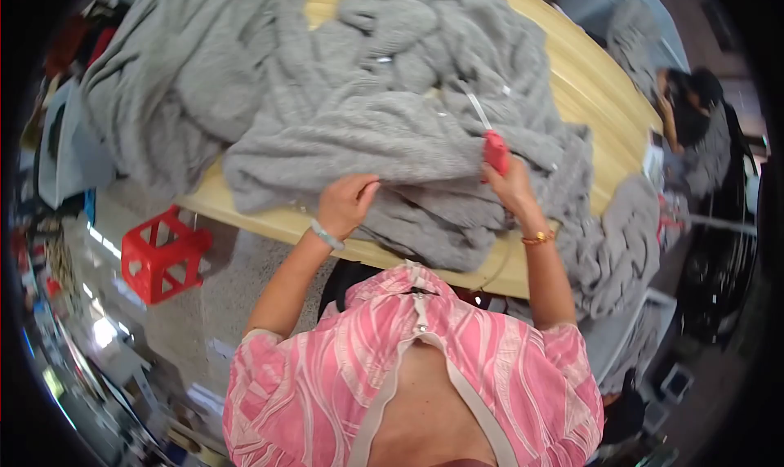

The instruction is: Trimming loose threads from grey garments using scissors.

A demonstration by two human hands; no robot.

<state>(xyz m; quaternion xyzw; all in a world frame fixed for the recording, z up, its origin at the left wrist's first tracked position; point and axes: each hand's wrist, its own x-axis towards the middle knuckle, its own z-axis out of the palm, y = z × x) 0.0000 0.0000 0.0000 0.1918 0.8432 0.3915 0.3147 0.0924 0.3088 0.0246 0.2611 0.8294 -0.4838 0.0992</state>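
Grey plush fabric [327, 124] lies heaped in folds across the yellow table [600, 99] in front of me. At the near edge of one fold, my left hand [347, 203] is closed in a pinch on the cloth. My right hand [514, 187] grips a red-handled tool [495, 150] with a long, narrow, pale blade pointing away from me over the fabric. Its exact kind is not clear, and part of the handle is hidden in my fingers. Small white bits, perhaps tags, show on the cloth beyond the tool.
Left of the table, a red plastic stool [163, 254] stands on the floor. More grey fabric [621, 246] hangs over the table's right end, near a light bin [645, 336]. A blue-grey tub [596, 5] stands at the far right. Another person [694, 116] is beyond the table's right edge.
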